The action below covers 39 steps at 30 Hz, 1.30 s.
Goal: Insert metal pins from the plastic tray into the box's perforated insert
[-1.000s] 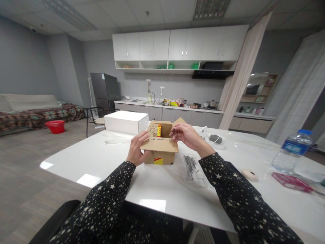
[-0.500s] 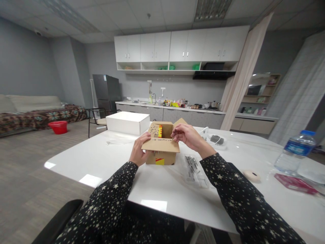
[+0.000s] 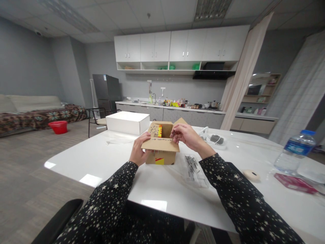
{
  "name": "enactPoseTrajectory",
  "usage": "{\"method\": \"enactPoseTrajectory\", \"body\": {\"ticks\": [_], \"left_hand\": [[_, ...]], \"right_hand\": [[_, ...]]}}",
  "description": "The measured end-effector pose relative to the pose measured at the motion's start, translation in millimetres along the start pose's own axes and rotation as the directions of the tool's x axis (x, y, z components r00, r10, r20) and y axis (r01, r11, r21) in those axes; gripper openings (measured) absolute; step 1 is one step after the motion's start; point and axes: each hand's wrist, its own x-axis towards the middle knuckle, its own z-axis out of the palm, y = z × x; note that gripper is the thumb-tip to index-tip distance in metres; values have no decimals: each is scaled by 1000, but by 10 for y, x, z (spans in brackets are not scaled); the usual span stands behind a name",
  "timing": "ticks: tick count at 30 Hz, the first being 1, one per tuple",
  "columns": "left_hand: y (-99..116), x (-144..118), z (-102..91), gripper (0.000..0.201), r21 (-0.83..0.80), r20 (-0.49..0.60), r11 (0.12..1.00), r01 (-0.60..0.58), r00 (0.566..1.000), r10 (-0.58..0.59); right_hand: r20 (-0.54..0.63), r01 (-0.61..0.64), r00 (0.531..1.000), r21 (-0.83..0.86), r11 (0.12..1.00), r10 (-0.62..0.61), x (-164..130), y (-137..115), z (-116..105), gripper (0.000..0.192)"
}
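A small cardboard box (image 3: 162, 158) stands with its flaps up on the white table. My left hand (image 3: 139, 149) grips the left edge of its front flap (image 3: 160, 145), fingers on top and thumb beneath. A row of small metal screw heads (image 3: 161, 139) lines the flap, and thin shanks poke out below it. More heads dot the left flap (image 3: 154, 129). At the right end of the row, my right hand (image 3: 184, 134) pinches with fingertips together; whatever is between them is too small to make out. A clear plastic tray (image 3: 189, 173) of metal screws (image 3: 192, 164) lies near my right forearm.
Behind the box at left sits a white box (image 3: 128, 122). To the right are a white cable coil (image 3: 216, 140), a dark flat object (image 3: 235, 167), a beige rounded object (image 3: 251, 175), a pink packet (image 3: 294, 183) and a water bottle (image 3: 291, 152).
The front flap and my right fingertips have shifted very slightly. My left hand keeps its hold on the flap.
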Motion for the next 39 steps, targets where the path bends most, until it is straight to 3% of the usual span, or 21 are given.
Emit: {"method": "enactPoseTrajectory", "body": {"ticks": [20,39], "left_hand": [[29,0,2,37,-9,-18,1000,18,1000,-18],[33,-1,10,37,5,-13,1000,19,1000,-19]], "right_hand": [[-19,12,1000,72,997,-10,11,25,-55,7],[-8,-2,1000,18,1000,3,5,23,-30,7]]}}
